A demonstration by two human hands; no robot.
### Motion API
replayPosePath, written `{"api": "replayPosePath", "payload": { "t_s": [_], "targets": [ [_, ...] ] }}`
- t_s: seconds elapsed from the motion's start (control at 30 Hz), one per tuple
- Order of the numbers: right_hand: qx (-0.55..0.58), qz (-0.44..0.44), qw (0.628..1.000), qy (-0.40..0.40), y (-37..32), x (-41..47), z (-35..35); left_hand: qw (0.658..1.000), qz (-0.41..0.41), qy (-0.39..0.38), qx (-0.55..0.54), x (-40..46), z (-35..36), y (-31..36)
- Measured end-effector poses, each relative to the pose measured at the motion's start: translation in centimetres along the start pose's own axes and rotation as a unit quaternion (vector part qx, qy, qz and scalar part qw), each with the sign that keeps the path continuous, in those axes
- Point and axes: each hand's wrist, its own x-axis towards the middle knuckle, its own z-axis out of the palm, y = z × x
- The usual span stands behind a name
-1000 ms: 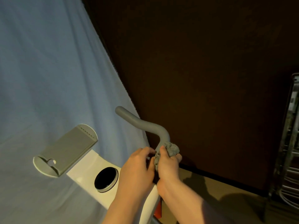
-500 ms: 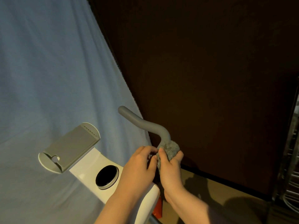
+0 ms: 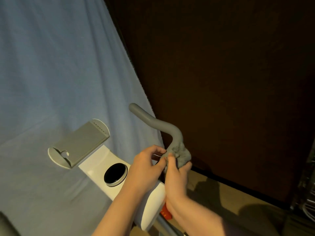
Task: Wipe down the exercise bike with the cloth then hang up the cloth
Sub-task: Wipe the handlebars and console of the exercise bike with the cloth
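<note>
The exercise bike's white console (image 3: 97, 165) carries a round black dial (image 3: 115, 174) and a grey device holder (image 3: 80, 143). Its grey curved handlebar (image 3: 153, 120) rises to the right of them. A bunched grey cloth (image 3: 181, 153) is wrapped around the lower bend of the handlebar. My right hand (image 3: 177, 178) is closed on the cloth from below. Just left of the cloth, my left hand (image 3: 144, 167) has its fingers curled toward the bar and the cloth's edge; whether it grips anything is unclear.
A blue fabric sheet (image 3: 51, 74) hangs behind the bike on the left. A dark brown wall (image 3: 230, 82) fills the right. A wire rack (image 3: 309, 193) shows at the right edge. Tan floor (image 3: 221, 201) lies below, and a red part (image 3: 165, 212) sits under the console.
The cloth and my right hand have slid slightly up the handlebar bend. My left hand's fingers have spread a little from the cloth. The view shifted slightly.
</note>
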Motion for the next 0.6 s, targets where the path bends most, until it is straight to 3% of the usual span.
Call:
{"api": "replayPosePath", "payload": {
  "t_s": [0.23, 0.37, 0.5, 0.6],
  "targets": [
    [0.028, 0.043, 0.999, -0.005, -1.2, 1.5, -0.4, 1.000, 0.001, 0.007, 0.019, -0.2, 0.1, -0.2],
    [-0.009, 0.052, 0.997, -0.059, -0.7, 0.4, -0.9, 1.000, 0.002, 0.003, 0.025, -0.3, 0.0, 0.0],
    [0.021, 0.054, 0.998, -0.014, -2.5, 2.5, -0.8, 0.999, 0.003, 0.010, 0.042, -0.4, 0.1, 0.1],
    [-0.034, 0.043, 0.998, -0.037, -1.3, -0.2, -0.7, 0.999, 0.002, 0.011, 0.042, -0.4, 0.0, 0.1]
  ]
}}
